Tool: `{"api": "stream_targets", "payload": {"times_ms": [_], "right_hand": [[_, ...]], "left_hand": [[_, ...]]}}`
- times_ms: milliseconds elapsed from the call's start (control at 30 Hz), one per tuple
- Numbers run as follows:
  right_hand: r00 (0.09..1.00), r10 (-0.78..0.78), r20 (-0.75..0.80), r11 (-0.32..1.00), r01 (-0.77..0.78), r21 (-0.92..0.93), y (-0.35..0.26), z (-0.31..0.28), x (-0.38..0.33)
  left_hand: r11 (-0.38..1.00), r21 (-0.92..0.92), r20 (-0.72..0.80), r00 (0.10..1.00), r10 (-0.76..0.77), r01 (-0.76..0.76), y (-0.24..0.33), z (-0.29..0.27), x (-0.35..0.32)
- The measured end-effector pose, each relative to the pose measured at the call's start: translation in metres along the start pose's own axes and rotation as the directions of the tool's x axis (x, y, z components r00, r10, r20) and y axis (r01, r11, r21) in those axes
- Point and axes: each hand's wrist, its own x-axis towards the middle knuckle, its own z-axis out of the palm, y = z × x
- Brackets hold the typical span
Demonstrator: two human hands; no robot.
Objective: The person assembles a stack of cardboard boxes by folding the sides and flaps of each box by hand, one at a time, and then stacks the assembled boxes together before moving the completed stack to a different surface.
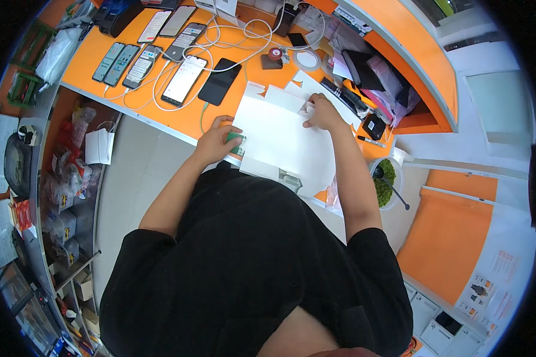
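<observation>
Before me on the orange desk lies an unfolded white cardboard box (286, 134) with cut flaps and tabs, its plain side up. At its left edge my left hand (215, 143) grips it, thumb on a green printed part and the other fingers curled by the edge. My right hand (324, 113) pinches a small flap at the far right part of the cardboard, fingers closed. Part of the near edge rests close to my black shirt, where a folded flap shows. A black phone (220, 82) lies just beyond my left hand.
Several phones, including a white-screened phone (184, 81), lie on the desk's left with tangled white cables (244, 44). A tape roll (307, 60), a black keypad device (339, 94) and a marker (371, 141) are right. A pot of green moss (385, 183) stands beyond the right forearm.
</observation>
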Motion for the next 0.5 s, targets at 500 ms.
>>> {"api": "stream_targets", "payload": {"times_ms": [500], "right_hand": [[0.997,0.079,0.028,0.991,-0.075,-0.112,-0.016,-0.011,0.005]], "left_hand": [[0.999,0.024,0.024,0.999,-0.024,0.023,0.006,-0.008,0.001]]}}
